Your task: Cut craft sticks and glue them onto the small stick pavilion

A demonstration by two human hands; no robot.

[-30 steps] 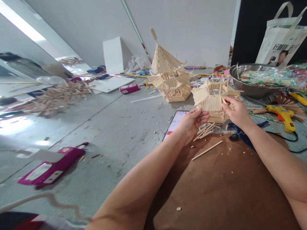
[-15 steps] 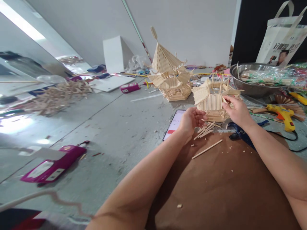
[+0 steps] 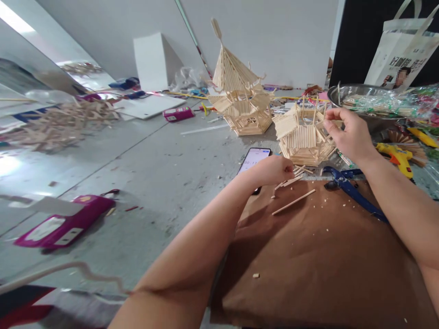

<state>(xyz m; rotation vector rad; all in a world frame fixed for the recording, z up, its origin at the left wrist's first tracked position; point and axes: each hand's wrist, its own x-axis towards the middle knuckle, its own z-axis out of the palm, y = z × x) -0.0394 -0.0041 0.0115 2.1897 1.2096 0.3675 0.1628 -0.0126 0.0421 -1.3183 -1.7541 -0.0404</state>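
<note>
A small unfinished pavilion model (image 3: pixel 303 139) of thin wooden sticks stands at the brown sheet's far edge. Its posts poke up from an unroofed top. My right hand (image 3: pixel 351 135) is raised at its upper right side, thumb and forefinger curled close together; what they pinch, if anything, is too small to make out. Palm down, my left hand (image 3: pixel 276 169) is closed over the pile of loose sticks (image 3: pixel 295 179) in front of the model, its fingertips partly hidden. One longer stick (image 3: pixel 293 202) lies on the brown sheet (image 3: pixel 308 265). A phone (image 3: pixel 254 160) is beside my left hand.
A taller roofed stick pavilion (image 3: pixel 240 91) stands behind. At right are blue pliers (image 3: pixel 360 194), a yellow glue gun (image 3: pixel 396 157) and a metal bowl (image 3: pixel 363 107) with wrapped sticks. A purple power strip (image 3: pixel 68 224) lies left, near a wood-scrap heap (image 3: pixel 68 123).
My right hand has come off the model's front right side and risen up and rightward. My left hand has turned palm down and closed at the stick pile. The view has shifted slightly.
</note>
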